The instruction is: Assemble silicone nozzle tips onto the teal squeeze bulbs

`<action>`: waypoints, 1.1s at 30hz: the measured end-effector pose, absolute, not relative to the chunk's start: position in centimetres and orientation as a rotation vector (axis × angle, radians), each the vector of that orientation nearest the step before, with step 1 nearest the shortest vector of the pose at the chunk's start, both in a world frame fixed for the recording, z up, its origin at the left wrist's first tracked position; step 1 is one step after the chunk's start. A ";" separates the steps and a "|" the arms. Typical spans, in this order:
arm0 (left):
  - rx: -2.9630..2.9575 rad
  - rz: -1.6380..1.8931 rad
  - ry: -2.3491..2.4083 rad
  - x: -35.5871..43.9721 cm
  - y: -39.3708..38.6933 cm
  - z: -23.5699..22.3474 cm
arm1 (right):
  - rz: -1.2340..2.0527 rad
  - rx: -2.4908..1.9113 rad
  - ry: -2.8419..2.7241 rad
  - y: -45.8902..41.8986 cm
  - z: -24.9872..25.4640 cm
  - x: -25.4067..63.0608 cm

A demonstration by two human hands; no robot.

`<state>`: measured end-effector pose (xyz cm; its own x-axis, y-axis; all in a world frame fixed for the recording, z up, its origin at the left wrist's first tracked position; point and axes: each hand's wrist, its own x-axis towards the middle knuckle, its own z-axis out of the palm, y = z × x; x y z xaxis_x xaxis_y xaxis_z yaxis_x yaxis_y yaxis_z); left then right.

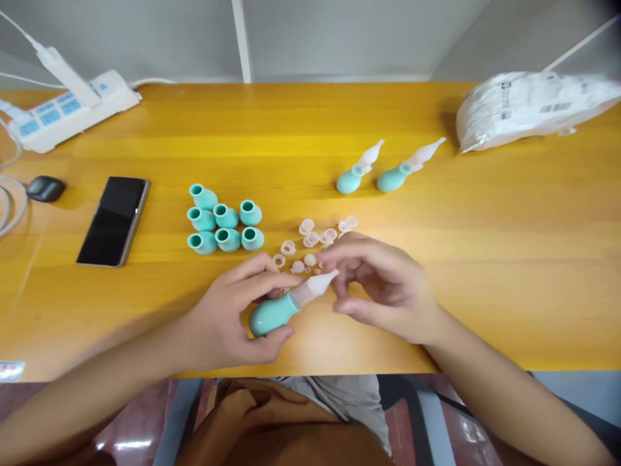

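My left hand is wrapped round a nasal aspirator with a teal squeeze bulb and a clear tapered nozzle that points up to the right. Close by that nozzle tip, my right hand is curled with its fingers apart, and nothing shows between them. Just beyond both hands lie loose clear plastic rings and caps, some partly hidden by my fingers. Two assembled aspirators stand upright farther back. To the left, several teal bulbs without nozzles stand grouped, their mouths facing up.
A black phone lies on the wooden table at the left, near a dark earbud case. Behind them is a white power strip with plugged-in cables. A white plastic package sits at the back right.
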<state>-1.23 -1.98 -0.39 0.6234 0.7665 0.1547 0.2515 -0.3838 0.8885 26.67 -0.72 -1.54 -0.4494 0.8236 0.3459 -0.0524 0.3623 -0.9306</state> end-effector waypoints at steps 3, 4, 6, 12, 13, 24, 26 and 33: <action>1.969 0.720 0.826 -1.1 -2.0 -0.2 | 1.326 -0.680 -1.671 -0.7 -1.9 26.3; 1.971 0.712 0.822 -1.1 -2.0 -0.2 | 1.359 -0.681 -1.651 -0.7 -1.9 26.2; 1.972 0.662 0.825 -1.3 -1.9 -0.2 | 1.398 -0.685 -1.645 -0.8 -1.9 26.1; 1.786 0.444 0.794 -1.7 -1.6 0.0 | 1.508 -0.643 -1.604 -1.6 -1.9 25.3; 1.673 0.436 0.766 -1.7 -1.6 0.1 | 1.599 -0.610 -1.523 -1.7 -2.0 25.2; 2.052 1.026 0.637 -1.0 -1.7 -0.8 | 2.021 -0.516 -1.053 -2.0 -2.3 24.2; 2.197 1.112 0.601 -1.0 -1.7 -1.0 | 1.990 -0.543 -1.106 -2.1 -2.5 23.9; 2.287 1.081 0.754 -1.8 -1.5 -0.3 | 1.769 -0.588 -1.307 -2.4 -3.2 23.3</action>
<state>-1.76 -1.55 -0.32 0.5323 0.6616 0.5282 0.2670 -0.7233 0.6368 23.27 -2.37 -3.22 -0.5387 0.8358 0.1060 -0.3472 -0.1056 -0.9318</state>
